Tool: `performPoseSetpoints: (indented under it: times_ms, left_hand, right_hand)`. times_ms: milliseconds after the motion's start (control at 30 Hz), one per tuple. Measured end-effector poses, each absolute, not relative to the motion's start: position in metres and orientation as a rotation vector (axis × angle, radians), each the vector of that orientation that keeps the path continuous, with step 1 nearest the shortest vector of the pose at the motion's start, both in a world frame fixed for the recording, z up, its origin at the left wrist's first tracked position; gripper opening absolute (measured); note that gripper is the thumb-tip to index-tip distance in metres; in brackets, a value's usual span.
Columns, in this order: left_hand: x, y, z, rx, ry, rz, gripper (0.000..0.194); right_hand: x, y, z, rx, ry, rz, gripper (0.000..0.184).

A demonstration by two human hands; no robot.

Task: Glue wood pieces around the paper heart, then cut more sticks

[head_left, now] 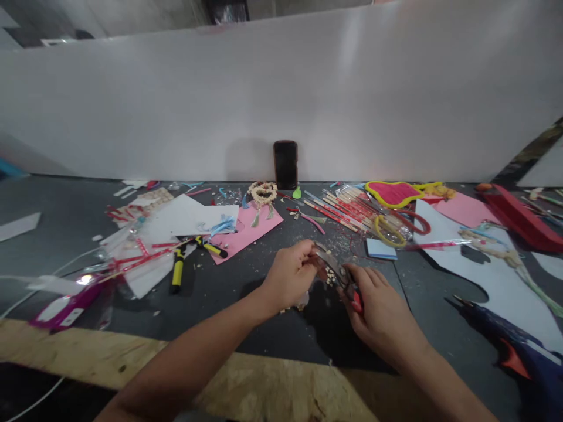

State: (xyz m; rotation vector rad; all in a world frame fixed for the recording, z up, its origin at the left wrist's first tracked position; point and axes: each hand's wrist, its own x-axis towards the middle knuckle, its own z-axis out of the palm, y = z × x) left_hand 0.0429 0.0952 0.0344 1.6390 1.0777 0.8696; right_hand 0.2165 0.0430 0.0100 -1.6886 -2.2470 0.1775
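My right hand (378,299) is closed round a hand tool (336,266) with red handles and grey metal jaws; whether it is scissors or pliers I cannot tell. The jaws point up and left, reaching my left hand (292,272). Its thumb and fingers are pinched together at the tool's tip, and what they hold is hidden. Small beige pieces (329,276) show just below the jaws. Under my left wrist lies a small clear bag or piece (302,300) with more beige bits, partly covered. Crumbs are scattered over the dark tabletop (259,325) around both hands.
Yellow-black pliers (177,269) and a purple device (70,302) lie left, by white and pink paper (253,231). A phone (285,165) leans on the back wall. Red-patterned sticks (334,214), a blue card (381,249) and a glue gun (510,343) are right.
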Motion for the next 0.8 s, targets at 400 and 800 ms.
performPoseSetpoints:
  times_ms: [400,800]
  left_hand:
    - [0.029,0.103,0.042,1.042,0.637,0.557,0.028]
    - [0.046,0.098,0.023,1.632,1.085,0.919,0.012]
  right_hand:
    - [0.218,0.041,0.012,-1.49,-2.28,0.168,0.047]
    - [0.215,0.041,0.006,-1.727,-2.262,0.089,0.041]
